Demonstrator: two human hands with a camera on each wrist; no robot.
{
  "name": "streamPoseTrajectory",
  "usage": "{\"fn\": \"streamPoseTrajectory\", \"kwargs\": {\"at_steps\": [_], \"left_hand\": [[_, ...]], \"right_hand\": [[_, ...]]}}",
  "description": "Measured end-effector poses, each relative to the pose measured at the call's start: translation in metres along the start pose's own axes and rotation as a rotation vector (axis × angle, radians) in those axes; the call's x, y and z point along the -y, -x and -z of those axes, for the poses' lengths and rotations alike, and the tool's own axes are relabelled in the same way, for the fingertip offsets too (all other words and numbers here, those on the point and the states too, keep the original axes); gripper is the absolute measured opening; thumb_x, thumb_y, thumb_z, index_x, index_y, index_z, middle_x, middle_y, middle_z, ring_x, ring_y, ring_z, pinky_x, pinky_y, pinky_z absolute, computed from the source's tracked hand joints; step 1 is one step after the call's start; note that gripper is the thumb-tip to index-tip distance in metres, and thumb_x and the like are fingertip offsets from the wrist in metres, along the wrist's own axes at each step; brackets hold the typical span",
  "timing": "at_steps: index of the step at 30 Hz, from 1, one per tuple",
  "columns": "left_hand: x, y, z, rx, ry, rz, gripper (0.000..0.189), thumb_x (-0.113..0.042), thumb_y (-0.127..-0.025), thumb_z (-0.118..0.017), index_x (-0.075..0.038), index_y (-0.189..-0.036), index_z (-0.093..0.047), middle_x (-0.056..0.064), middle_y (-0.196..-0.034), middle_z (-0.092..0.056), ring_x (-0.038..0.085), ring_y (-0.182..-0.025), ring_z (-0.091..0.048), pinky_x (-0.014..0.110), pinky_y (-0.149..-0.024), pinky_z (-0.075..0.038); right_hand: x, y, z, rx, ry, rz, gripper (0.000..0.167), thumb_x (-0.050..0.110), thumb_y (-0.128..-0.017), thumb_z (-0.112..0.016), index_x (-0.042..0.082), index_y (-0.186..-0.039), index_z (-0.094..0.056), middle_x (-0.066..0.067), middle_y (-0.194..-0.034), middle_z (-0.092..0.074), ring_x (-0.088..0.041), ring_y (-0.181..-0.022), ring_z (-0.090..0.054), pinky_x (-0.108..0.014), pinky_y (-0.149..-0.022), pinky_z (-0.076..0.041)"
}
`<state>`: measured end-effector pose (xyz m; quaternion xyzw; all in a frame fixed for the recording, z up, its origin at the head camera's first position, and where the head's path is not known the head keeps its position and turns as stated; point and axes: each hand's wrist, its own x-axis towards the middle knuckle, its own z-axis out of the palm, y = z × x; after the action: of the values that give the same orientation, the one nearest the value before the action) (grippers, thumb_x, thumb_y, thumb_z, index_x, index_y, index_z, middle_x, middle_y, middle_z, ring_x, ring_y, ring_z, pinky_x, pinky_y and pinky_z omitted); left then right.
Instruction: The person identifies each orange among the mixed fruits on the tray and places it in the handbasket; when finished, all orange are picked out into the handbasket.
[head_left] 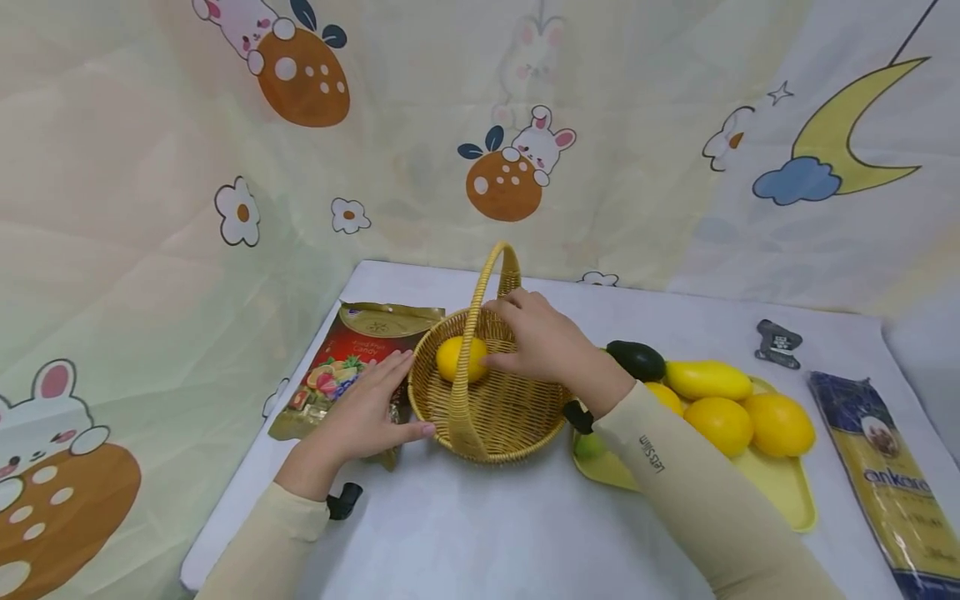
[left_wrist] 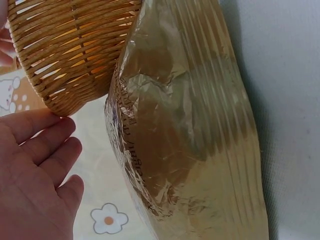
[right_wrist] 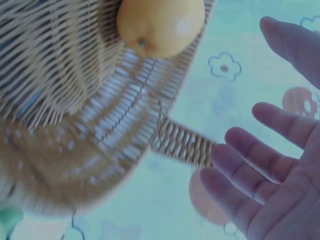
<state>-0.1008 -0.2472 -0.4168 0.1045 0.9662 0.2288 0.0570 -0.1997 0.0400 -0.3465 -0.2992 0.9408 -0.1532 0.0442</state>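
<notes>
Meanwhile, open right hand (head_left: pixel 543 346) hovers over a round yellow lemon (head_left: pixel 461 357), partly hidden by the woven wicker basket (head_left: pixel 517 417) handle; open left hand (head_left: pixel 367 408) steadies the rim.

We are seeing a tan woven basket (head_left: pixel 491 417) holding 1 yellow lemon (head_left: pixel 459 357). We are noticing a red and gold candy bag (head_left: pixel 345 367), a pale yellow tray (head_left: pixel 787 492) carrying yellow fruit (head_left: pixel 750 417) and a dark green avocado (head_left: pixel 637 360), a blue and yellow pasta packet (head_left: pixel 885 475), and cream cloth (head_left: pixel 135 167) showing bunnies, flowers and a moon.
</notes>
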Motion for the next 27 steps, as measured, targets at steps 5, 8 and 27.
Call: {"fn": "streamPoseTrajectory", "kwargs": {"at_steps": [5, 8, 27], "left_hand": [[0.002, 0.0, -0.001, 0.003, -0.004, -0.003, 0.12, -0.078, -0.075, -0.077, -0.02, -0.167, -0.027, 0.008, -0.175, -0.024, 0.04, -0.162, -0.02, 0.066, -0.13, -0.018], [0.002, -0.001, -0.001, 0.003, -0.004, -0.006, 0.12, -0.079, -0.075, -0.076, -0.02, -0.167, -0.027, 0.008, -0.175, -0.024, 0.039, -0.162, -0.021, 0.066, -0.13, -0.017], [0.005, -0.003, -0.001, 0.014, 0.0, -0.022, 0.12, -0.077, -0.077, -0.077, -0.018, -0.168, -0.025, 0.01, -0.175, -0.023, 0.038, -0.163, -0.019, 0.064, -0.131, -0.016]], "right_hand": [[-0.013, 0.017, 0.01, -0.026, -0.02, -0.03, 0.08, 0.054, -0.089, -0.079, 0.023, -0.156, -0.048, -0.008, -0.149, -0.049, -0.028, -0.133, -0.049, -0.049, -0.102, -0.057], [-0.022, 0.027, 0.015, -0.035, -0.023, -0.046, 0.082, 0.052, -0.09, -0.079, 0.022, -0.158, -0.046, -0.01, -0.151, -0.048, -0.03, -0.135, -0.049, -0.051, -0.105, -0.055], [-0.07, 0.085, 0.048, -0.154, -0.032, -0.181, 0.083, 0.041, -0.089, -0.083, 0.017, -0.158, -0.045, -0.019, -0.157, -0.043, -0.04, -0.143, -0.042, -0.066, -0.114, -0.045]]}}
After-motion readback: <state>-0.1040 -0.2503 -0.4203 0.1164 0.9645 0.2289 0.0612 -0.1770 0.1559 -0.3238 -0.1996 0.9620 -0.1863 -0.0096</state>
